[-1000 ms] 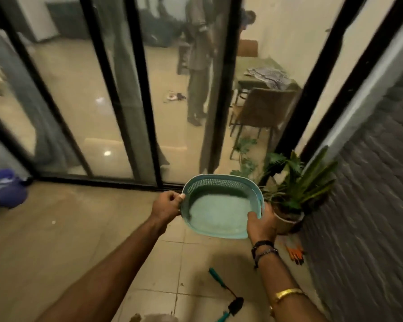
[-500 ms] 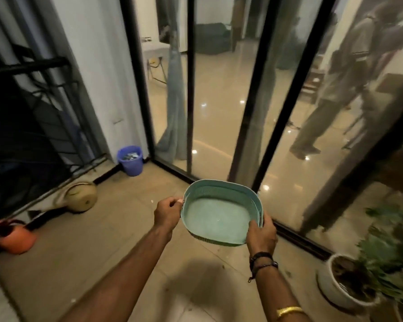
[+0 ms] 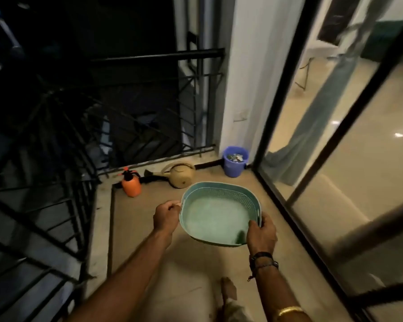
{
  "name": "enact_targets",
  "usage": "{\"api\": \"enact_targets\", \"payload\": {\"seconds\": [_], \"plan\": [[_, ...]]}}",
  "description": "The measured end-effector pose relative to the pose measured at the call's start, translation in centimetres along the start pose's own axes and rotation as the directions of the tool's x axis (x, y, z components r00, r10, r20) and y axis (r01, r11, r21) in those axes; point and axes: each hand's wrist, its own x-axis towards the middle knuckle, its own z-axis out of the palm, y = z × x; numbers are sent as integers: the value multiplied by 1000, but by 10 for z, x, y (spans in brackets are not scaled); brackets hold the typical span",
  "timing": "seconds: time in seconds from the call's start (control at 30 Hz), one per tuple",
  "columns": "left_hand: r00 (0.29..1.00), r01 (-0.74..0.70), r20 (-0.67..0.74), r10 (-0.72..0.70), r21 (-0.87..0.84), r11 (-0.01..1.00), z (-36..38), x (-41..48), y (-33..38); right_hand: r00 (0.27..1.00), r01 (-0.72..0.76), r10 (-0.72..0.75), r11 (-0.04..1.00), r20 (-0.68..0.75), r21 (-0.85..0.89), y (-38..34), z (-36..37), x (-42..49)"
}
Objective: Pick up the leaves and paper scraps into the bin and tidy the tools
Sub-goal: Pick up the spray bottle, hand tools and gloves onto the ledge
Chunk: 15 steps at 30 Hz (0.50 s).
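step in hand: carrying the teal basket (image 3: 221,190) toward the tools, by judgement. left hand (image 3: 166,216) grips its rim at 9 o'clock; right hand (image 3: 262,231) grips it at 4 o'clock. from the basket, the blue bin (image 3: 235,168), scraps inside, stands at 12 o'clock, the watering can (image 3: 180,175) at 11, the orange sprayer (image 3: 131,185) at 10. next move: set the basket level on the floor beside the tools, then free one hand.

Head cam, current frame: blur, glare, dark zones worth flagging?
Head view: motion blur throughout; teal basket floor looks washed out; area beyond the railing is near black; bright light glints on the glass door; wide-angle lens slants the door frames.
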Motion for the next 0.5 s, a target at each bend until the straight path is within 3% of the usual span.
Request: {"api": "enact_targets", "payload": {"seconds": [0.17, 0.27, 0.5], "plan": [[962, 92, -250, -113, -94, 991, -17, 51, 15, 957, 118, -89, 989, 277, -89, -42, 77, 65], [913, 105, -377, -158, -157, 982, -26, 74, 23, 885, 239, -164, 963, 435, -122, -67, 121, 96], [766, 138, -564, -308, -323, 936, -59, 113, 24, 705, 351, -161, 925, 690, -143, -112, 231, 123]]}}
